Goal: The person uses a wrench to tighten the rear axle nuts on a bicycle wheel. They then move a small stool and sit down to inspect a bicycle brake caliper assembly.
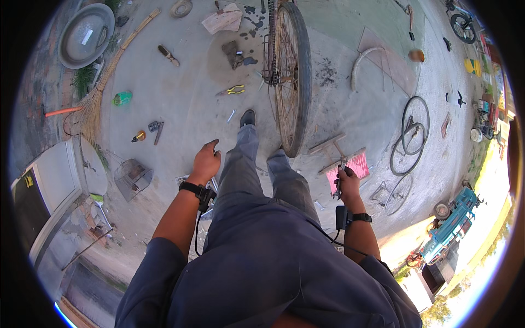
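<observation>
I stand on a concrete yard, looking down my blue-grey trousers. My left hand hangs beside my left thigh with fingers loosely curled and nothing in it. My right hand is closed around a thin dark tool that points down, beside my right thigh. A large bicycle wheel with a dark tyre stands upright just ahead of my feet. A low wooden stool with a pink woven seat sits right by my right hand.
Yellow-handled pliers, a wrench and a small oil can lie on the ground ahead left. A straw broom, a metal basin, loose tyres, a rim and a wire cage surround me.
</observation>
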Tool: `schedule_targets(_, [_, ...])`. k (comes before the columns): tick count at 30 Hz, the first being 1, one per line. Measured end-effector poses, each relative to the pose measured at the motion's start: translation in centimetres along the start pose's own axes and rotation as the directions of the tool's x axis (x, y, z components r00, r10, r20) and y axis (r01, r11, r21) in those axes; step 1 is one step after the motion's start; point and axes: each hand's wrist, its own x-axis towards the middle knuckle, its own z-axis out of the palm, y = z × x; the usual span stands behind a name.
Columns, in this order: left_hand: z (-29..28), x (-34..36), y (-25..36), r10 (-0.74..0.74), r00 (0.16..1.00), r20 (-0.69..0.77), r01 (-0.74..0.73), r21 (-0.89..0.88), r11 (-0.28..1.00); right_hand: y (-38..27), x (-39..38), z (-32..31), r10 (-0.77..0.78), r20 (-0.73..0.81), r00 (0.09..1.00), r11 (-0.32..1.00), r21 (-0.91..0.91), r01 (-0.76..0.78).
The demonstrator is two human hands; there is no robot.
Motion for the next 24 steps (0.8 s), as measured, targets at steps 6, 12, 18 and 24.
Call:
schedule_targets(6, [-0.1,-0.1,-1.1,-0.006,1.0,-0.025,0.005,-0.046,0.999,-1.3,0.7,1.0,0.028,0.041,0.999,0.999,-0.025,-0.027])
schedule_targets(12, [-0.1,-0.1,-1.8,-0.018,0.999,-0.041,0.014,-0.074,0.997,-2.3,0.8,1.9,0.01,0.056,0.998,0.997,-0.071,-0.006])
schedule_targets(18, [0.0,-0.1,-1.7,-0.029,0.998,-0.047,0.025,-0.086,0.996,-2.7,0.5,2.2,-0.013,0.046,0.999,0.993,-0.115,0.019])
schedule_targets(24, [-0.2,-0.1,-1.3,-0.033,0.998,-0.046,0.029,-0.084,0.996,-2.6,0.6,2.2,-0.01,0.055,0.998,0.994,-0.11,0.016])
